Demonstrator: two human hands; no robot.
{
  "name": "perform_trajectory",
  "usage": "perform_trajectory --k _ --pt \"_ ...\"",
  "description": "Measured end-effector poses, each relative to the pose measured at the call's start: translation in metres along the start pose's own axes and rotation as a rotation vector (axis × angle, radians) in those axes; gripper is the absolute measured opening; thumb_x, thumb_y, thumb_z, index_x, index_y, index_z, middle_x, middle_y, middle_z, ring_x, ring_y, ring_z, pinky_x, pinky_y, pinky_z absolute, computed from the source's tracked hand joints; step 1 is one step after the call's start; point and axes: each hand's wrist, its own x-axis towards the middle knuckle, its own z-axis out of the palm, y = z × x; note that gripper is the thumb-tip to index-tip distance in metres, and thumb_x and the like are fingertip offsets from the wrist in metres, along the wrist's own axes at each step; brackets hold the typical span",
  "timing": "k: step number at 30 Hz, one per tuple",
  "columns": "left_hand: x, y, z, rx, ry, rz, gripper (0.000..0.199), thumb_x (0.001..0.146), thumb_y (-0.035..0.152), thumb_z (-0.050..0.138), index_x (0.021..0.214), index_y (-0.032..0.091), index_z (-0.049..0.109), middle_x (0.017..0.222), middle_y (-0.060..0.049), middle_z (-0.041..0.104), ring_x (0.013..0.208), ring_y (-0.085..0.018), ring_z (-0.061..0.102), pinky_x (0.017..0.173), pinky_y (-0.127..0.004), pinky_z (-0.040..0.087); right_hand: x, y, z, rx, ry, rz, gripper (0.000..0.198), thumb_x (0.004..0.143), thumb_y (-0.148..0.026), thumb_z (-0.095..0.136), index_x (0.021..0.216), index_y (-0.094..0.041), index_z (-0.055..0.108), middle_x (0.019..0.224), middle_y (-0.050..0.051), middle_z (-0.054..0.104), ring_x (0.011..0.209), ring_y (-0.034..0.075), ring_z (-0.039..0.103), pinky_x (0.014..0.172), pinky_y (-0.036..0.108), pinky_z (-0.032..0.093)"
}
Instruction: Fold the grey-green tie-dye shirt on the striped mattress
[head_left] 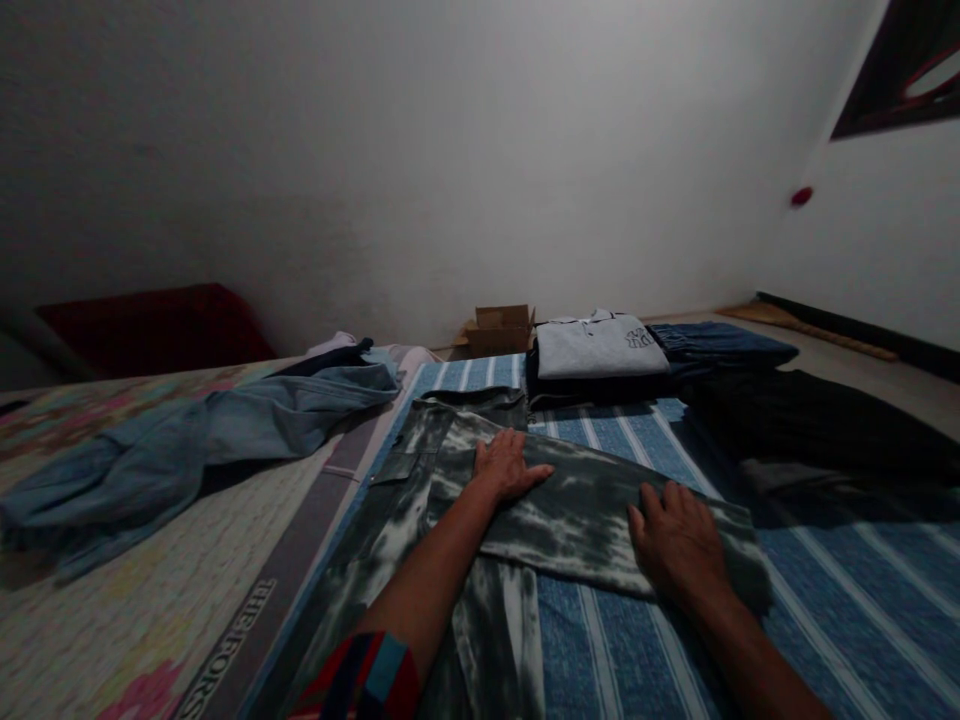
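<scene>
A dark green and white tie-dyed garment (pixel 442 480) lies spread out, with a flapped pocket at its upper left. One long sleeve or leg (pixel 585 510) of it stretches to the right; which of the two I cannot tell. My left hand (pixel 510 465) rests flat on the upper part, thumb spread out to the side. Nearer the far end of that long piece, my right hand (pixel 679 545) lies on the cloth with fingers slightly bent and thumb apart. Both palms face down, and neither hand lifts the fabric.
Under the garment is a blue striped cloth (pixel 600 640). Light blue jeans (pixel 262 420) lie crumpled on a flowered mat (pixel 247 520) at left. Behind stand a folded grey shirt (pixel 592 347), folded blue jeans (pixel 724 343) and a cardboard box (pixel 499 330). Black folded clothes (pixel 817 420) lie at right.
</scene>
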Motion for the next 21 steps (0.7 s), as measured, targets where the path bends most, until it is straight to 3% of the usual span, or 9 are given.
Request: perform_trajectory --k 8,15,21 --pt "0.001 -0.003 0.003 -0.021 0.022 0.007 0.087 0.078 0.077 0.037 0.142 0.018 0.035 0.151 -0.015 0.032 0.140 -0.034 0.023 0.111 -0.057 0.015 0.002 0.004 0.020 0.011 0.012 0.009 0.033 0.089 -0.037 0.044 0.108 -0.015 0.061 0.100 0.016 0.057 0.098 0.029 0.049 0.084 0.039 0.030" --pt "0.001 -0.001 0.001 -0.033 0.059 -0.007 0.082 0.079 0.076 0.036 0.138 0.019 0.042 0.149 -0.015 0.036 0.137 -0.034 0.029 0.110 -0.056 0.018 0.002 0.004 0.019 0.010 -0.010 0.017 0.034 0.090 -0.037 0.043 0.108 -0.016 0.062 0.101 0.016 0.058 0.099 0.030 0.050 0.084 0.039 0.031" --pt "0.003 0.007 -0.007 -0.024 0.076 -0.042 0.073 0.081 0.073 0.034 0.125 0.018 0.054 0.136 -0.016 0.051 0.130 -0.035 0.040 0.106 -0.055 0.025 0.002 0.002 0.019 0.015 -0.017 0.028 0.034 0.090 -0.037 0.045 0.111 -0.015 0.061 0.103 0.016 0.058 0.101 0.030 0.050 0.085 0.039 0.031"
